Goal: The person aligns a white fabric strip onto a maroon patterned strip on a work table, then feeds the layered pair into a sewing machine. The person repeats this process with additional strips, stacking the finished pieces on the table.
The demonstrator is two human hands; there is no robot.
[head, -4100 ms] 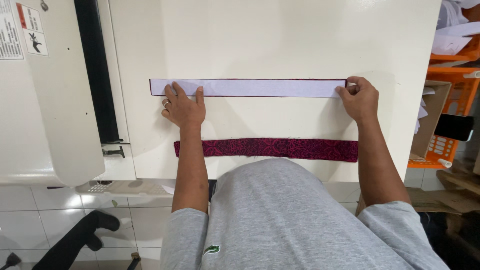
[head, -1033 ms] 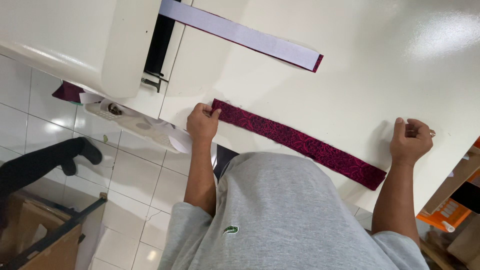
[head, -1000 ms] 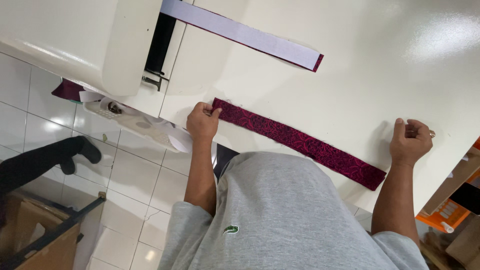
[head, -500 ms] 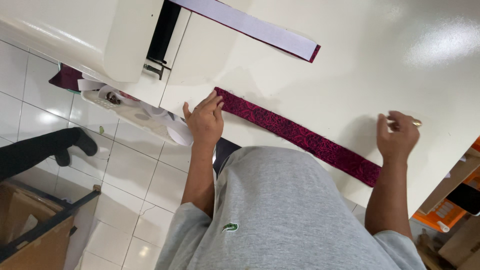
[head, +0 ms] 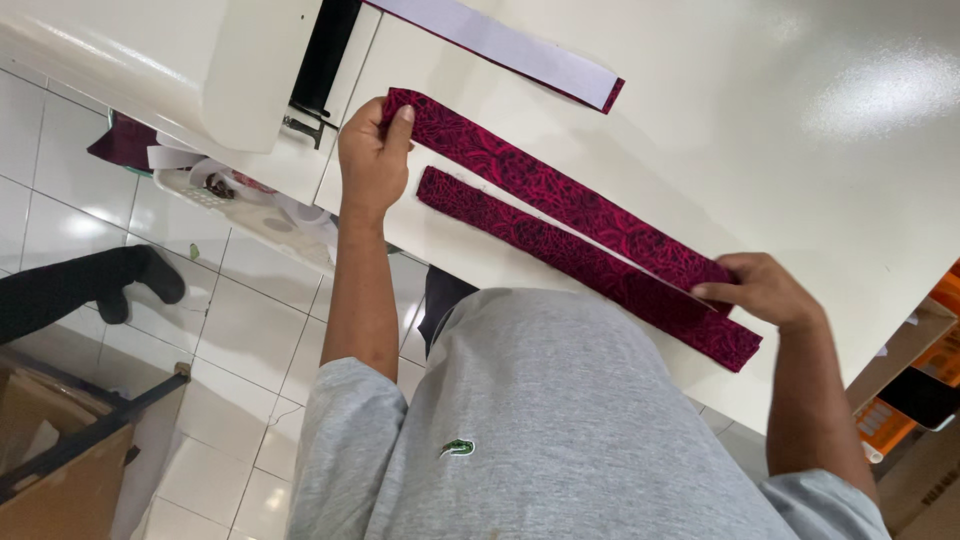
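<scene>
Two hands of ours grip one dark red patterned strip of cloth, one at each end. Our left hand pinches the far end between thumb and curled fingers, knuckles up, close to the pale machine body. Our right hand clamps the near end, fingers folded over the cloth, the thumb lying along its edge. We hold the strip stretched straight between both grasps, just above the cream table; whether its middle touches the surface we cannot tell.

Its face shows a fine swirling print, crimson on a darker ground, with clean, parallel edges and squared ends. Just beside it, nearer our body, a second red strip of the same print lies flat on the table, running alongside and meeting the first under our right hand. Farther off, a white strip with a red edge rests on the table. Below the table edge, a shallow tray holds scraps, over white floor tiles.
</scene>
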